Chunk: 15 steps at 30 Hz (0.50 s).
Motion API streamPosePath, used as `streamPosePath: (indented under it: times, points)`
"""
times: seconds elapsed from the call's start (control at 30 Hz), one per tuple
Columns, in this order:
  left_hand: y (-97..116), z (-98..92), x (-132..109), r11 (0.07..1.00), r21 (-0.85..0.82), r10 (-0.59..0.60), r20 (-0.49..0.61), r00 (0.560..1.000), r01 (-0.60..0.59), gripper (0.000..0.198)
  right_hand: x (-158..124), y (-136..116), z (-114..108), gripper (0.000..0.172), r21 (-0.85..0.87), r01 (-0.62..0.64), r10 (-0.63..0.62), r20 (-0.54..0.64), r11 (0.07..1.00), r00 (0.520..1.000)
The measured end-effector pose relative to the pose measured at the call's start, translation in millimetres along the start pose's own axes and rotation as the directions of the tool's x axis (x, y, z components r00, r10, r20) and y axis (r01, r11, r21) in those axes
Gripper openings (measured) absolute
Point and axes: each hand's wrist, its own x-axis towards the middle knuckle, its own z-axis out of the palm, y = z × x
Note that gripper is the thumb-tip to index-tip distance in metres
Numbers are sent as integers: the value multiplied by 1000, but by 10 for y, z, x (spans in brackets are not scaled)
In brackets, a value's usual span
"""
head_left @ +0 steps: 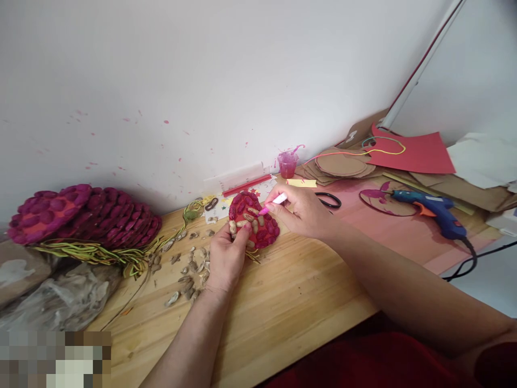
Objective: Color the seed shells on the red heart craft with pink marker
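Observation:
My left hand (230,249) grips the lower left edge of a round red disc (254,237) set with peanut shells, its thumb pressed on the front. Many shells along the disc's rim are magenta, while several peanut shells (247,216) in the middle are still tan. Pinched in my right hand (301,209) is a white-handled paintbrush (279,199), whose pink tip touches or nearly touches the shells; the exact contact is unclear. Loose peanut shells (194,275) lie on the table left of my left hand.
A stack of magenta shell-covered discs (84,215) stands at left above yellow-green cords (97,252). Behind my hands is a cup of pink paint (287,164). Cardboard circles (345,163), black-handled scissors (332,200), red sheet (418,153) and a blue glue gun (438,207) lie at right.

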Motion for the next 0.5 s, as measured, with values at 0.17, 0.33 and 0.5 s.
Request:
streamPosePath:
  times: [0.17, 0.33, 0.5]
  points:
    - [3, -2, -3, 1000, 13, 1, 4, 1000, -1, 35, 8, 12, -15, 8, -84, 31, -37, -81, 996, 996]
    - [-21, -12, 5, 1000, 25, 8, -2, 1000, -8, 33, 1, -5, 4, 7, 5, -8, 8, -3, 1000, 1000]
    - [-4, 1, -1, 1000, -8, -16, 8, 1000, 16, 33, 3, 20, -4, 8, -74, -10, 5, -69, 997, 998]
